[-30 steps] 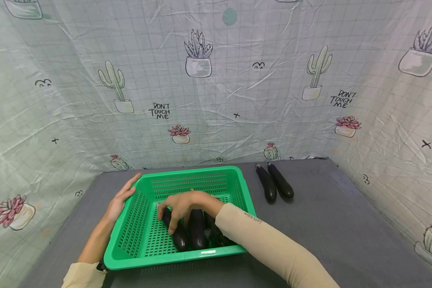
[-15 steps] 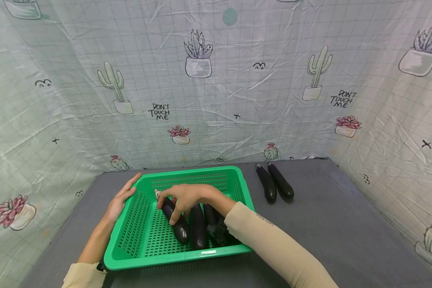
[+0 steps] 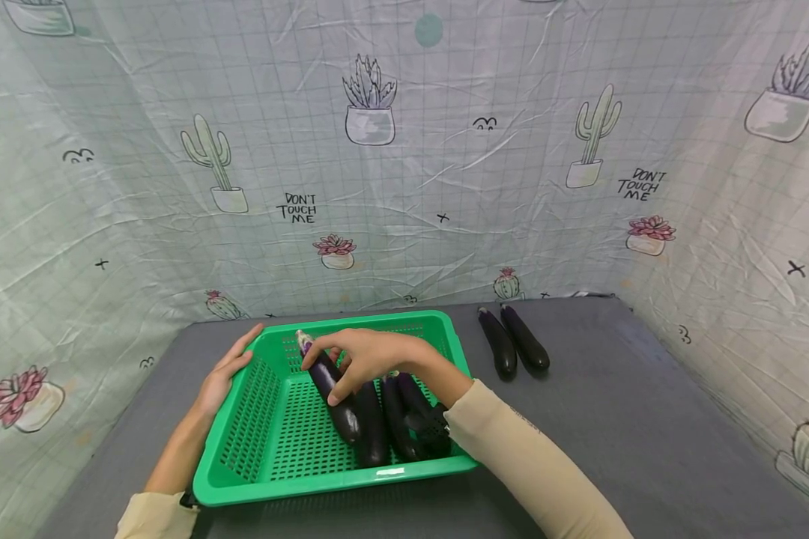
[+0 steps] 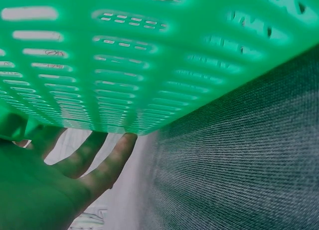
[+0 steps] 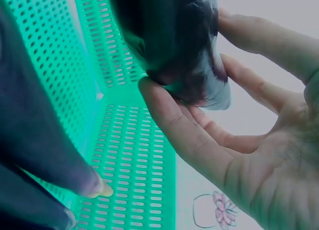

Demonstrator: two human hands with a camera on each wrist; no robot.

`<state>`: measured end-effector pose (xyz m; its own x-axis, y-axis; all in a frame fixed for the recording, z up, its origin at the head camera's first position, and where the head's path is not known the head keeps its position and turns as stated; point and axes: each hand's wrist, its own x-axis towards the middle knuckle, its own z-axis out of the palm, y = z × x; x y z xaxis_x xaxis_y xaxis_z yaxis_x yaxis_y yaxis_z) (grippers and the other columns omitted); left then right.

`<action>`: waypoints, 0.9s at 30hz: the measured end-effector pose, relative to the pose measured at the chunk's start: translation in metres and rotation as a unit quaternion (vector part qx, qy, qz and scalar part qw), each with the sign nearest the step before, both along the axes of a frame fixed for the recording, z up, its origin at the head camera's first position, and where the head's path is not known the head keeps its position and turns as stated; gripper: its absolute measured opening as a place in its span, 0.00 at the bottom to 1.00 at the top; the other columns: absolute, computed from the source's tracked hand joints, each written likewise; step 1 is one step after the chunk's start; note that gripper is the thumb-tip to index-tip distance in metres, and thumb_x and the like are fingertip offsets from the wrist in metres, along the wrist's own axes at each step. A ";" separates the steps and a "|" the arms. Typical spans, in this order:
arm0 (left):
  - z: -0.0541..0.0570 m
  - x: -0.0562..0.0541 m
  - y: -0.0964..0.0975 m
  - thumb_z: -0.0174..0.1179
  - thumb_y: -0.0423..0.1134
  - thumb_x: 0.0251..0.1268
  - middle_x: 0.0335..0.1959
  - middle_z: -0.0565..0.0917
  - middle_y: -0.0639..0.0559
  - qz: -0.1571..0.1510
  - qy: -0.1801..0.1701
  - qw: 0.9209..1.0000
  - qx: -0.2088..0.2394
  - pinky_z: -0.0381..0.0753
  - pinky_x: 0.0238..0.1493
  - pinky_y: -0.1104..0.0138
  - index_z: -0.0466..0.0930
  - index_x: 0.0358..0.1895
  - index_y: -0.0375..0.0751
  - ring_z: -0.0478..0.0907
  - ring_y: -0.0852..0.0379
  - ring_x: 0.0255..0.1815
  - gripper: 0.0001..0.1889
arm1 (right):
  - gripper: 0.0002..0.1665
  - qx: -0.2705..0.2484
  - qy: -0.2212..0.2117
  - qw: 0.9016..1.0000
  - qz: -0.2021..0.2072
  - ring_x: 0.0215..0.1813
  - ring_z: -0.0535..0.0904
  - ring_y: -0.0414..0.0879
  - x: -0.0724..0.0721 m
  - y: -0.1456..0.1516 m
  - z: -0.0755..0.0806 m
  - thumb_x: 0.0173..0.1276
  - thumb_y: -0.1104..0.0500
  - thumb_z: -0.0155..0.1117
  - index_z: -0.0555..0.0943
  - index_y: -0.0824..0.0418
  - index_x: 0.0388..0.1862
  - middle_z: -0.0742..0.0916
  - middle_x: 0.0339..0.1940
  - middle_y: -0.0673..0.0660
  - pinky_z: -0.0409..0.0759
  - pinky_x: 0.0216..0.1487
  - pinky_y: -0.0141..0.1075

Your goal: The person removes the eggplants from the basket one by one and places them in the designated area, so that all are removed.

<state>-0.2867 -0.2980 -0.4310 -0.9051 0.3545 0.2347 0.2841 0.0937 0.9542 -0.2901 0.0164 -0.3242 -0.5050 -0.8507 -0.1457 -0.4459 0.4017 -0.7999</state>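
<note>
My right hand (image 3: 371,358) grips a dark purple eggplant (image 3: 342,418) by its upper half, thumb on one side and fingers on the other. The eggplant slants, its pale stem end raised towards the back. It is over the green slotted basket (image 3: 337,490). In the right wrist view, the fingers (image 5: 174,120) curl around this eggplant (image 5: 174,50). My left hand (image 3: 219,380) rests at the basket's left side, and the left wrist view shows its fingers (image 4: 112,162) fairly straight against the outer wall. Other eggplants (image 3: 398,423) lie in the basket's right half.
Two eggplants (image 3: 499,344) lie side by side on the grey cloth-covered table (image 3: 620,404), right of the basket. A printed curtain (image 3: 404,180) stands behind the table and along both sides.
My right hand has lifted the eggplant up and slightly right, from lying on the basket floor to a raised slant. The left hand and basket have stayed in place.
</note>
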 end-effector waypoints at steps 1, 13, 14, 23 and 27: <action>0.000 0.000 0.000 0.31 0.41 0.89 0.85 0.35 0.31 0.000 -0.001 1.000 0.000 0.72 0.62 0.82 0.35 0.84 0.31 0.68 0.83 0.67 0.31 | 0.31 -0.004 0.003 1.000 -0.002 0.55 0.83 0.52 0.001 0.002 0.001 0.65 0.60 0.77 0.79 0.46 0.66 0.77 0.69 0.50 0.87 0.48 0.39; 0.003 0.001 0.001 0.33 0.41 0.89 0.84 0.35 0.29 0.037 0.008 0.998 -0.048 0.57 0.67 0.79 0.39 0.84 0.31 0.31 0.28 0.83 0.31 | 0.33 -0.030 0.041 0.998 -0.044 0.63 0.79 0.48 0.012 0.035 0.012 0.64 0.58 0.78 0.79 0.38 0.66 0.75 0.74 0.44 0.83 0.55 0.37; 0.003 0.001 0.001 0.33 0.41 0.88 0.84 0.35 0.28 0.038 0.010 0.998 -0.048 0.54 0.74 0.73 0.40 0.84 0.30 0.30 0.27 0.83 0.31 | 0.33 -0.031 0.041 0.998 -0.048 0.64 0.78 0.48 0.013 0.038 0.013 0.64 0.57 0.78 0.79 0.37 0.66 0.74 0.75 0.44 0.83 0.56 0.37; 0.002 0.001 0.001 0.35 0.40 0.88 0.84 0.36 0.27 0.050 0.011 0.997 -0.054 0.30 0.73 0.26 0.41 0.83 0.28 0.26 0.26 0.82 0.31 | 0.34 -0.061 0.051 0.994 -0.079 0.68 0.76 0.50 0.021 0.069 0.019 0.65 0.56 0.78 0.77 0.36 0.67 0.74 0.75 0.42 0.83 0.59 0.40; 0.003 0.001 0.001 0.36 0.39 0.88 0.84 0.37 0.27 0.055 0.015 0.997 -0.060 0.30 0.73 0.26 0.42 0.83 0.28 0.26 0.26 0.82 0.31 | 0.35 -0.085 0.045 0.992 -0.086 0.68 0.76 0.52 0.022 0.082 0.016 0.65 0.57 0.78 0.77 0.39 0.69 0.74 0.74 0.44 0.85 0.57 0.42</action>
<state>-0.2857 -0.2967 -0.4276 -0.9334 0.2808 0.2235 0.2934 0.2382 0.9258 -0.2682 0.0988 -0.3083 -0.6499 -0.7587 0.0441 -0.4546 0.3416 -0.8226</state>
